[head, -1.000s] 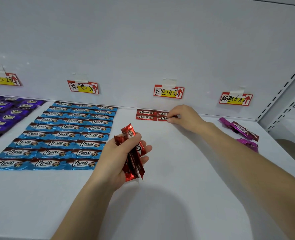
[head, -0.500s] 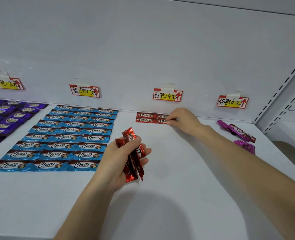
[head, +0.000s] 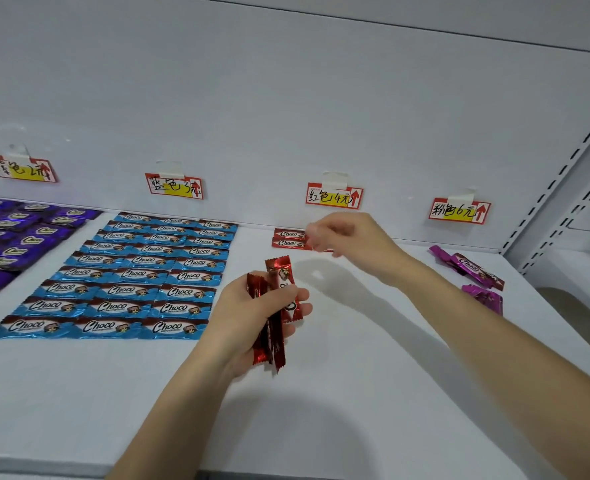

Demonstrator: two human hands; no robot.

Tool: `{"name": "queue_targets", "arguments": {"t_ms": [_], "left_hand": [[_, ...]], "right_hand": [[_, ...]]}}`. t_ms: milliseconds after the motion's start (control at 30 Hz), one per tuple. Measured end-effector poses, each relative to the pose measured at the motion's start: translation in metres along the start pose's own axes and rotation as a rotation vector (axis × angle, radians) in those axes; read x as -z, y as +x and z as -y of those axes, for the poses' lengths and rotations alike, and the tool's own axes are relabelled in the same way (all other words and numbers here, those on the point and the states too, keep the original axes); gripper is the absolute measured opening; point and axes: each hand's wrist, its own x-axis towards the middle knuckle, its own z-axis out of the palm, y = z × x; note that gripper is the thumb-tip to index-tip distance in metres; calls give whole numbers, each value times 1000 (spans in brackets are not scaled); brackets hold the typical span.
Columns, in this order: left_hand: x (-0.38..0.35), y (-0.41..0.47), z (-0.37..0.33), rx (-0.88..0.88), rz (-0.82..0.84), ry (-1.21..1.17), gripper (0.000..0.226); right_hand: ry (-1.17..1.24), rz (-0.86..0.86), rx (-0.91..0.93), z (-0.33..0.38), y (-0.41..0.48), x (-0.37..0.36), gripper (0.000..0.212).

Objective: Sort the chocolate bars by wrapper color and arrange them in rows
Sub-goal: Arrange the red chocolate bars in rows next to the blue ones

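Bundle of shiny red foil Choco bars (head: 279, 271) clasped in the left grip (head: 245, 320), right grip (head: 349, 240) blurred above two flat red bars (head: 288, 242), its hold unclear.

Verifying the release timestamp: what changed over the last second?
The right hand has lifted off the red bars on the shelf, where it was pressing one down, and is drawing back towards the person. Motion blur hides whether it holds anything. The laid red bars stayed put. The left hand still grips its bundle of red bars. The blue rows, purple bars and pink bars are unchanged.
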Motion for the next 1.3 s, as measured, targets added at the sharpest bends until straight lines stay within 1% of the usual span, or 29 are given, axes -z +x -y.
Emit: {"name": "queue_targets", "arguments": {"t_ms": [67, 100, 167, 233, 300, 367, 433, 467, 533, 600, 633, 700, 733, 800, 867, 933, 1000, 1067, 1133, 1200, 1300], "left_hand": [[-3, -5, -2, -35, 10, 15, 18], [-4, -7, -3, -51, 17, 26, 18], [-3, -12, -3, -68, 27, 18, 17], [0, -19, -3, -68, 29, -39, 15], [3, -25, -3, -78, -1, -104, 8], [5, -29, -3, -91, -61, -156, 2], [6, -29, -3, -103, -116, -175, 3], [6, -28, -4, -106, -130, -178, 5], [6, -27, -5, -109, -139, -164, 7], [7, -24, -6, -113, -137, -125, 8], [7, -22, -6, -114, -135, -112, 8], [8, -18, -5, -109, -134, -101, 6], [8, -16, -4, -101, -135, -100, 6], [9, -12, -1, -75, -139, -118, 9], [10, -6, 3, -38, -153, -177, 16], [13, -1, 7, 17, -177, -229, 23], [15, 3, 8, 99, -175, -275, 28], [16, 5, 8, 156, -148, -335, 26], [16, 7, 8, 184, -135, -362, 27], [17, 8, 9, 203, -134, -362, 30], [17, 11, 9, 225, -155, -353, 34]], "right_hand": [[35, 139, 6, 20, -19, -10, 3], [30, 169, 19, 26, -26, -14, 3], [74, 135, 30, 33, -36, -17, 8], [203, 19, -4, 36, -40, -14, 11], [371, -55, -72, 37, -44, -10, 10], [493, -51, -134, 36, -50, -9, 11], [500, -7, -174, 35, -57, -10, 14], [453, 21, -174, 33, -61, -11, 14], [251, 58, -100, 28, -66, -12, 16], [46, 37, 57, 22, -68, -13, 21], [-19, 24, 142, 19, -68, -14, 21], [-125, 17, 307, 11, -66, -17, 11], [-162, 16, 352, 7, -64, -18, 9], [-192, 31, 359, 0, -57, -18, 12], [-213, 38, 343, -8, -47, -17, 10], [-245, 6, 274, -19, -30, -17, 11], [-338, -9, 182, -31, -10, -16, 12], [-428, 25, 135, -42, 8, -18, 12], [-490, 84, 141, -51, 21, -23, 12], [-573, 125, 153, -56, 28, -28, 20], [-642, 116, 213, -59, 33, -30, 25]]}}
